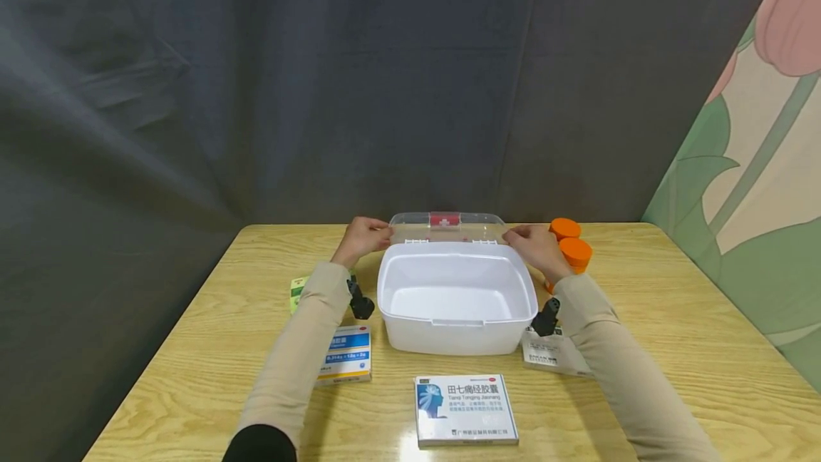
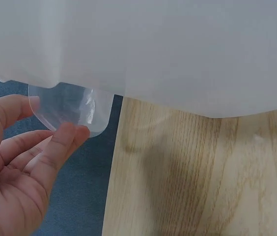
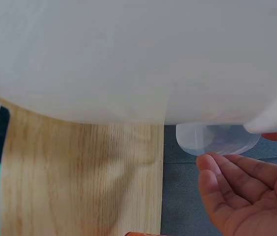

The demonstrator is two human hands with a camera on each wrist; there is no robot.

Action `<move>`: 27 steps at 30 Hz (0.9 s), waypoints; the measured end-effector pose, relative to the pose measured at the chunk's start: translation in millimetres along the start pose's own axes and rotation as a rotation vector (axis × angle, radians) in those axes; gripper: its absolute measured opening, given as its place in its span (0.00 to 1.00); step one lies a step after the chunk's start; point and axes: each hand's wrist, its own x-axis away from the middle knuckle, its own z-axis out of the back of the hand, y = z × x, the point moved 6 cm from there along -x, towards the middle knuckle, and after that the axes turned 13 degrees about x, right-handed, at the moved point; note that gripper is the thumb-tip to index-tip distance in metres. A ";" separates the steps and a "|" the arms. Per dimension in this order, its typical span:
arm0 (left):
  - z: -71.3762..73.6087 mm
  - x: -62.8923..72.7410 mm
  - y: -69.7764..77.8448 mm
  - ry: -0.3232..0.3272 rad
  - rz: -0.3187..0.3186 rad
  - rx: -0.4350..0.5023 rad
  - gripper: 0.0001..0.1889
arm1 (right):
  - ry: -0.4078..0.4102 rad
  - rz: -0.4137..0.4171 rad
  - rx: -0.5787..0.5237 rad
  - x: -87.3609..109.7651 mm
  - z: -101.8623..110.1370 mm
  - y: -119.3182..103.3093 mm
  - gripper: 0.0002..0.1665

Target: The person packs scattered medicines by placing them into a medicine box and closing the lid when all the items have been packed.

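A white plastic storage box [image 1: 458, 337] stands with its top open, and no contents show inside. Its clear hinged lid [image 1: 474, 231], marked with a white cross on a red latch, is swung back behind the box. My left hand [image 1: 364, 239] pinches the lid's left edge between thumb and fingers. At the opposite edge, my right hand [image 1: 537, 247] holds the lid; the box wall partly hides its thumb in the right wrist view. The left wrist view shows the lid [image 2: 74, 105] between the left thumb and fingertips, below the large white box wall [image 2: 143, 54].
A white medicine box [image 1: 467, 411] lies in front. Left are a blue-and-white box [image 1: 349, 355] and a green box [image 1: 297, 291], partly behind the sleeve. Orange-capped bottles [image 1: 576, 252] and a white carton [image 1: 553, 353] sit to the right. A dark curtain [image 1: 385, 91] hangs behind.
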 end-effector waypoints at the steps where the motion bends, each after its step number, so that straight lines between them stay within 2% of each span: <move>1: -0.2 -0.3 -0.6 -0.005 0.001 -0.001 0.16 | 0.000 0.002 0.001 -0.4 0.1 0.4 0.33; 10: -0.8 -0.2 -4.9 0.004 0.004 -0.034 0.16 | -0.025 -0.008 -0.011 0.1 -1.5 2.6 0.35; 17: 0.1 -1.0 -8.5 0.008 0.011 -0.003 0.17 | -0.020 -0.038 -0.004 -0.6 -0.3 4.7 0.36; 21: -0.5 -0.8 -7.1 -0.008 0.021 0.014 0.17 | 0.020 -0.038 -0.006 -2.3 4.5 3.0 0.36; 27: 0.2 2.3 -3.4 -0.042 0.033 0.006 0.19 | 0.109 0.036 0.007 -1.1 17.1 -5.0 0.30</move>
